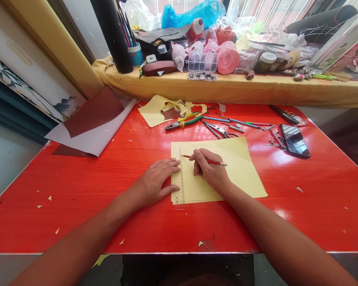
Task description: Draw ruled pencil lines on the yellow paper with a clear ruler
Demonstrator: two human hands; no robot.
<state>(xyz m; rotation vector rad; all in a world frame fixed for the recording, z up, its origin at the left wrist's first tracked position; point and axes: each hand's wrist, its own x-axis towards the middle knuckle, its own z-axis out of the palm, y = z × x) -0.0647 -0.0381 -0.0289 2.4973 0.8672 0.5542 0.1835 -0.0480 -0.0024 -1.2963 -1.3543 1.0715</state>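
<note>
A sheet of yellow paper (pixel 238 171) lies on the red table in front of me, with the edge of another sheet showing under it. Along its left side runs a clear plastic ruler (pixel 179 198), set lengthwise away from me. My left hand (pixel 159 178) rests flat, fingers stretched, with its fingertips pressing on the ruler. Over the paper, my right hand (pixel 210 169) grips a red pencil (pixel 216 162). The pencil's tip points left and meets the ruler's right edge near its far end.
Beyond the paper lie green-and-yellow pliers (pixel 181 124), scissors (pixel 219 129), paper offcuts (pixel 155 111) and several thin tools. A phone (pixel 295 141) sits at right. Brown and white sheets (pixel 89 131) curl at far left. A crowded sill (pixel 155 85) borders the back.
</note>
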